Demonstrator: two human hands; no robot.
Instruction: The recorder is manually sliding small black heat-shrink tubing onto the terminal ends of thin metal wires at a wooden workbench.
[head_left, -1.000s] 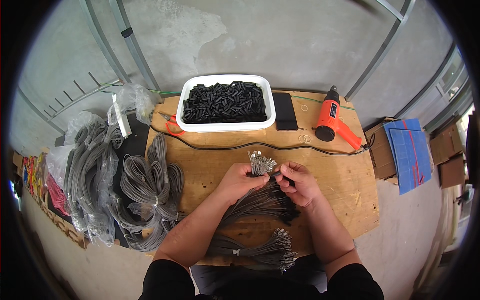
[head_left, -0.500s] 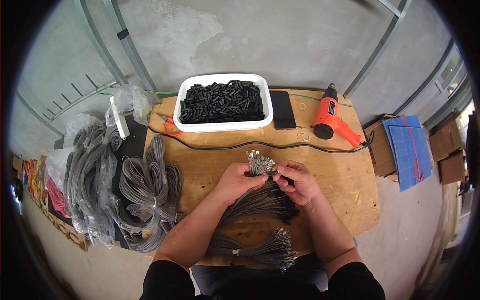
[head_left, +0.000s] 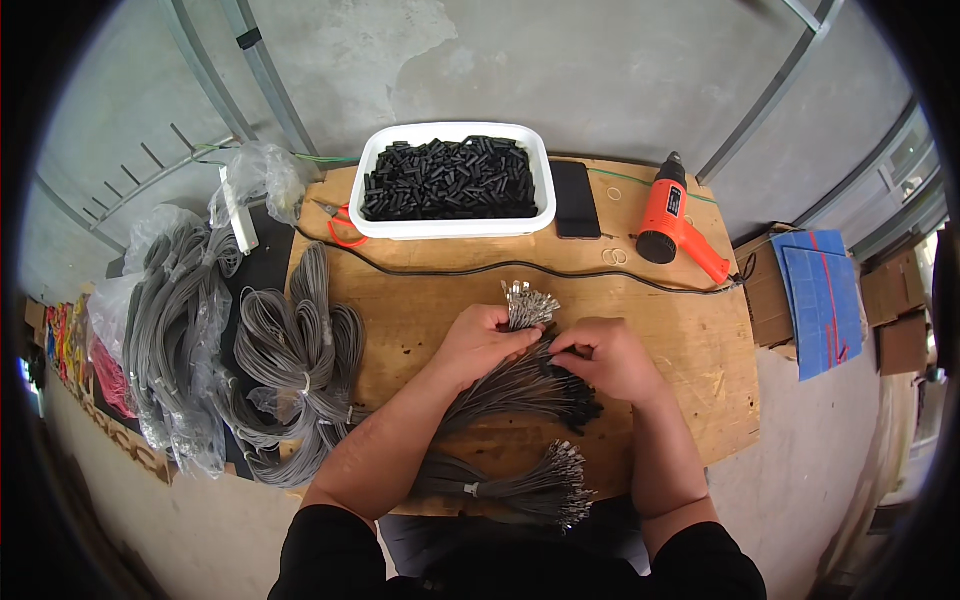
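My left hand (head_left: 487, 347) is closed around a bundle of thin grey cables, whose bare metal terminals (head_left: 528, 305) fan out above the fist. Just right of it, my right hand (head_left: 608, 357) has thumb and fingers pinched together by the bundle's side; whatever is in the pinch is too small to make out. Beneath both hands, grey cables (head_left: 500, 397) spread to the right and finish in black sleeves (head_left: 578, 405). Closer to my body lies a second tied cable bundle (head_left: 520, 487) with bare metal terminals.
Behind the hands stands a white tub (head_left: 450, 230) of short black sleeves, beside a dark phone (head_left: 576, 200). An orange heat gun (head_left: 680, 225) lies at the right, its black cord (head_left: 450, 271) crossing the wooden table (head_left: 680, 400). Coiled grey cables (head_left: 290, 345) and orange-handled pliers (head_left: 345, 228) are left.
My right hand has drawn slightly away from the left one, its fingers more curled. The black sleeve seen between the hands no longer shows there. The view has tilted a little.
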